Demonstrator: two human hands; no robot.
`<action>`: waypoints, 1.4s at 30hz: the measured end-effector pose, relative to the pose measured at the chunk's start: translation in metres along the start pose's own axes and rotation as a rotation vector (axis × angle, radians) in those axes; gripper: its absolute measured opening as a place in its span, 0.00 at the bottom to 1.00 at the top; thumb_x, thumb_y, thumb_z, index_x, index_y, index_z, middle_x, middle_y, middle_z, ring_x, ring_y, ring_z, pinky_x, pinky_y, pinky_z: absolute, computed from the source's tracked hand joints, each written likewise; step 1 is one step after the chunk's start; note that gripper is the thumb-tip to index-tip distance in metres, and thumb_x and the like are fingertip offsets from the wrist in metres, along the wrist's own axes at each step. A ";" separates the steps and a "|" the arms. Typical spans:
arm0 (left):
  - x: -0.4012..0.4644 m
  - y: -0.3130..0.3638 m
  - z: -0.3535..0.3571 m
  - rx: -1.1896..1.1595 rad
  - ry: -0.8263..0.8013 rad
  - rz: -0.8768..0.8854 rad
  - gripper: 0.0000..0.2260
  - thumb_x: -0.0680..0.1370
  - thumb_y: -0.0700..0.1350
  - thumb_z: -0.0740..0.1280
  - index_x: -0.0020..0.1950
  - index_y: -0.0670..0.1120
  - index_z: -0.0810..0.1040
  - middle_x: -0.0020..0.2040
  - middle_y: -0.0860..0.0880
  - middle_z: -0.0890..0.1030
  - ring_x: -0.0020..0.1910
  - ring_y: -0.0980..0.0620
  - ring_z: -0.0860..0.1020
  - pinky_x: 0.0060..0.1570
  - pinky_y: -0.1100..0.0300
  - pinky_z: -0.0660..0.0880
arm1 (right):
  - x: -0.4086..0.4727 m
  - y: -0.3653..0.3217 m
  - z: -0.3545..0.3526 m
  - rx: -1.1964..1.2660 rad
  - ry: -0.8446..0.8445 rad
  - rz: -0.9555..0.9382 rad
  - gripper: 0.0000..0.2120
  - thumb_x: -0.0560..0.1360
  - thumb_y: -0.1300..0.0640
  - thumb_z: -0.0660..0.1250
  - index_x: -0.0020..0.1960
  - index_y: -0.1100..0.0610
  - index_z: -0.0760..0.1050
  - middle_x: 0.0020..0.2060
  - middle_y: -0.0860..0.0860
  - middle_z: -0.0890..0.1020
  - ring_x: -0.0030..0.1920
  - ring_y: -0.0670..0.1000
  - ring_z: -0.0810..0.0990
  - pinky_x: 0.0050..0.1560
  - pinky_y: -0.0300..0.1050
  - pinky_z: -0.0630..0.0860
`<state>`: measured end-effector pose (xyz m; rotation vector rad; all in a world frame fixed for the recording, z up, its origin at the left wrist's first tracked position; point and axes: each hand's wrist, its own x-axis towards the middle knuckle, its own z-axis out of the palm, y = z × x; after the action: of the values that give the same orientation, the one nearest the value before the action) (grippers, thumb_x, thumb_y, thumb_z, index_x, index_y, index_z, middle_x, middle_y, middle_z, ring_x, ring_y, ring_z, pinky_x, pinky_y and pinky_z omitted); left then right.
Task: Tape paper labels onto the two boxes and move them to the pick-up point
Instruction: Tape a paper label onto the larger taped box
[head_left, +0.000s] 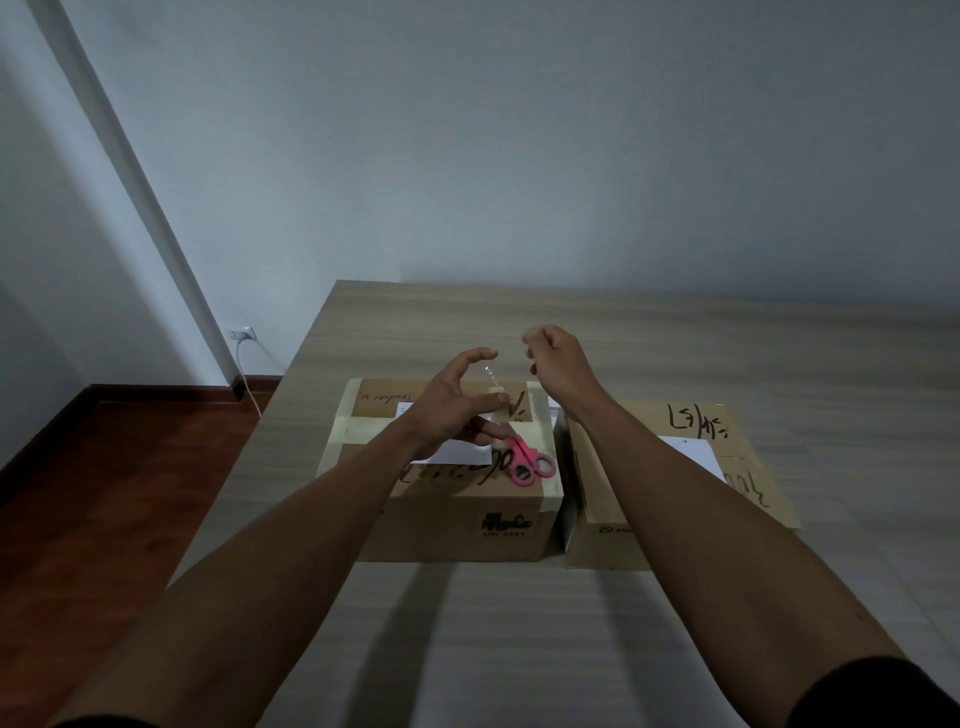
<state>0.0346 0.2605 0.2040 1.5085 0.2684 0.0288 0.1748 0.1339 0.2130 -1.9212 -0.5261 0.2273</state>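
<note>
Left box: cardboard, near the bench's left edge, a white paper label lying on its top.
Right box: just beside the left box, a second label on its top.
Scissors: pink-handled, on the left box's top near its right edge.
Left hand: raised over the left box, fingers spread; whether it grips the tape roll half hidden behind it, cannot tell.
Right hand: raised, fingers curled inward; a thin clear tape strip seems to run toward it, grip unclear.
</note>
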 end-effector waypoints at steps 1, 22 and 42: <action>0.000 -0.001 -0.003 -0.002 0.008 -0.006 0.30 0.79 0.39 0.73 0.75 0.58 0.65 0.53 0.40 0.87 0.43 0.39 0.86 0.42 0.49 0.84 | -0.002 0.006 -0.001 -0.087 -0.017 0.012 0.16 0.84 0.53 0.59 0.52 0.65 0.76 0.42 0.53 0.77 0.42 0.52 0.75 0.44 0.48 0.71; -0.002 0.004 -0.031 0.156 0.058 -0.017 0.30 0.80 0.35 0.70 0.74 0.58 0.63 0.52 0.41 0.87 0.45 0.42 0.86 0.44 0.52 0.81 | -0.062 0.013 0.012 -0.966 -0.353 0.265 0.16 0.66 0.60 0.78 0.43 0.58 0.70 0.38 0.53 0.77 0.36 0.53 0.77 0.35 0.45 0.74; 0.002 0.006 -0.030 0.214 0.050 -0.030 0.29 0.80 0.34 0.69 0.74 0.57 0.64 0.52 0.37 0.86 0.44 0.43 0.86 0.43 0.52 0.78 | -0.038 0.012 -0.040 -0.498 -0.289 0.361 0.21 0.69 0.46 0.80 0.46 0.59 0.75 0.43 0.53 0.75 0.41 0.51 0.74 0.42 0.45 0.72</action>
<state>0.0320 0.2909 0.2085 1.7181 0.3433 0.0143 0.1597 0.0796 0.2146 -2.4856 -0.4466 0.6651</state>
